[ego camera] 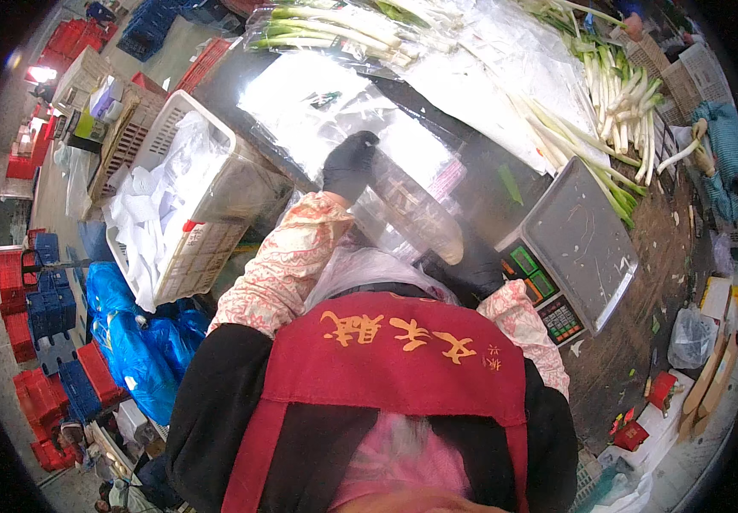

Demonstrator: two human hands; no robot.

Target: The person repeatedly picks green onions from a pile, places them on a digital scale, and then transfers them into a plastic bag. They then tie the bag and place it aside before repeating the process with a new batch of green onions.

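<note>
A clear plastic bag [378, 221] with a long pale-brown vegetable [417, 208] inside lies slanted across my front. It may be a root vegetable; the film and glare blur it. My left hand [351, 165], in a black glove, grips the bag near its upper left side, fingers curled. At the lower right end, my right hand [474, 268], gloved alike, is closed around the bagged vegetable; part of that hand is in shadow. Just beyond my left hand is a stack of flat, shiny clear bags [317, 96] on the dark table.
Right of me stands a digital scale [580, 243] with a grey pan. Leeks or large scallions [619, 96] lie at the back right, more [337, 32] at the back. A white plastic crate [215, 253] holding crumpled white wrapping [151, 205] stands left, above blue plastic bags [128, 340].
</note>
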